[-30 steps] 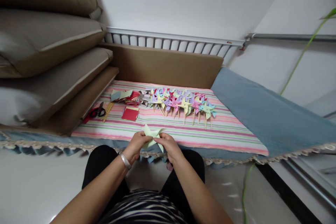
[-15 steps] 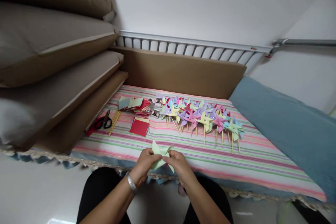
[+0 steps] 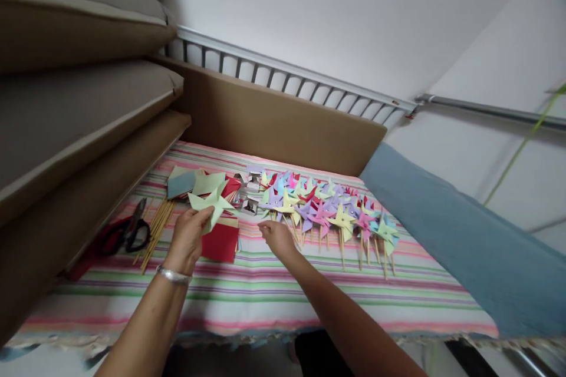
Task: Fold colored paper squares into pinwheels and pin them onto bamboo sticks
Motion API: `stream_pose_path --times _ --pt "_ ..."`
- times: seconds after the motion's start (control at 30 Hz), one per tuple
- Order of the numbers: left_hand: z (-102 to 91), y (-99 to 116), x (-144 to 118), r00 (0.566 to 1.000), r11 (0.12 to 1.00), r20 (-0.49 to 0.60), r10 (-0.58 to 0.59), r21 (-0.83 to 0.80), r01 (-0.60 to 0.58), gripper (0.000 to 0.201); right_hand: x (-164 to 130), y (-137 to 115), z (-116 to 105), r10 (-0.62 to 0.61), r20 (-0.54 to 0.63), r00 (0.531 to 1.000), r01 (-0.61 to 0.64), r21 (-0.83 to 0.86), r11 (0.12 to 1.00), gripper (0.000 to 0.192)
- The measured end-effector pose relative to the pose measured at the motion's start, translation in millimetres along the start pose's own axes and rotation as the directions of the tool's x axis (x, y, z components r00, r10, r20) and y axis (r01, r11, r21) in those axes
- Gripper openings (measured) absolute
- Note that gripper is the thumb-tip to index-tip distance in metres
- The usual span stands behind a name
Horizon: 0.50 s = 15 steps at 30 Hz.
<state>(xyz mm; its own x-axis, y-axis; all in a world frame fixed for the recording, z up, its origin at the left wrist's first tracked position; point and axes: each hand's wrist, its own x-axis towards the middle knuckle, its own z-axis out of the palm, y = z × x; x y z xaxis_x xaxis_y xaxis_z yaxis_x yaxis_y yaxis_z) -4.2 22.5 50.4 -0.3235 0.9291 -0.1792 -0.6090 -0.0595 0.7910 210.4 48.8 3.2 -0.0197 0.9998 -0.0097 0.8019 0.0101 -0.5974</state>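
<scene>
My left hand [image 3: 189, 234] pinches a pale green paper pinwheel [image 3: 214, 206] and holds it over the paper stacks. My right hand [image 3: 278, 238] reaches out with thumb and fingertips pressed together. Whatever lies in that pinch is too small to make out. Just beyond it stand small open boxes [image 3: 250, 207], one with tiny dark pieces inside. Right of them lie finished pinwheels [image 3: 342, 221] on sticks, in many colours. A stack of red paper squares [image 3: 220, 242] is below the held pinwheel, and mixed coloured squares [image 3: 181, 184] lie behind it.
Scissors [image 3: 128, 235] and a bundle of thin wooden sticks [image 3: 158, 230] lie at the left on the striped cloth [image 3: 265, 300]. Large stacked cushions [image 3: 88, 106] rise on the left. A brown board [image 3: 274, 123] stands along the back, with blue fabric [image 3: 424, 212] at the right.
Both hands have moved forward from the bed's near edge and parted. The left keeps the green pinwheel; the right has let it go and reached toward the small boxes. The view has shifted closer.
</scene>
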Motion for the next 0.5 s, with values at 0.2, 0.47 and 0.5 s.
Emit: stream_pose_path --times 0.2,0.47,0.5 --pt "-26.4 4.2 22.3 0.998 0.996 -0.069 0.000 -0.089 -0.006 0.025 74.8 -32.8 25.3 0.104 0.025 0.994 -0.088 -0.358 0.930 0.020" --pt "-32.5 9.0 29.8 0.997 0.991 -0.044 -0.059 -0.124 0.053 0.023 113.8 -46.1 44.8 0.274 0.063 0.960 -0.196 -0.546 0.814 0.029" --pt "-31.0 9.0 29.4 0.997 0.989 -0.040 -0.065 -0.135 0.059 0.024 114.2 -46.9 45.5 0.287 0.063 0.956 -0.205 -0.556 0.806 0.029"
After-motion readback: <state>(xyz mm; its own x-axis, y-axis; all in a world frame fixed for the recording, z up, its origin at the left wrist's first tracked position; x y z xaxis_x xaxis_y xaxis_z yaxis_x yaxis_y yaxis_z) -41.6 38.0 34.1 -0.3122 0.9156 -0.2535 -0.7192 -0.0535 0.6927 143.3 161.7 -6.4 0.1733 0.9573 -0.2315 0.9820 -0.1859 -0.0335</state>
